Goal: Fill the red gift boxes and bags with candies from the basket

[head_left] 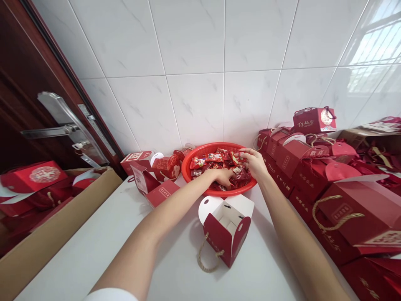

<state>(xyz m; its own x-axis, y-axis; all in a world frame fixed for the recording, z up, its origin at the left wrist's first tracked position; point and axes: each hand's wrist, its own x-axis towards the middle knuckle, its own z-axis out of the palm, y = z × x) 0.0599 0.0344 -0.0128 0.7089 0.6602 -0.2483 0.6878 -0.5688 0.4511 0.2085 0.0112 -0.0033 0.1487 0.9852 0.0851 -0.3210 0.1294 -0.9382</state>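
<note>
A round red plastic basket point(209, 191) stands by the tiled wall, filled with small wrapped candies point(214, 157). My left hand point(224, 177) reaches into it, fingers bent down among the candies; what they hold, if anything, is hidden. Over the basket's right side is my right hand point(251, 160), its thumb and fingertips closed together at a small red wrapper. In front of the basket an open red gift box point(219, 236) sits on the white table, its flaps spread, its white inside showing and a rope handle hanging toward me.
Red gift boxes point(288, 159) are stacked along the right side. More boxes point(163, 193) lie left of the basket. At the far left, a cardboard carton point(62, 221) holds red boxes beside a dark door with a metal handle point(50, 132). The tiled wall point(194, 108) rises behind.
</note>
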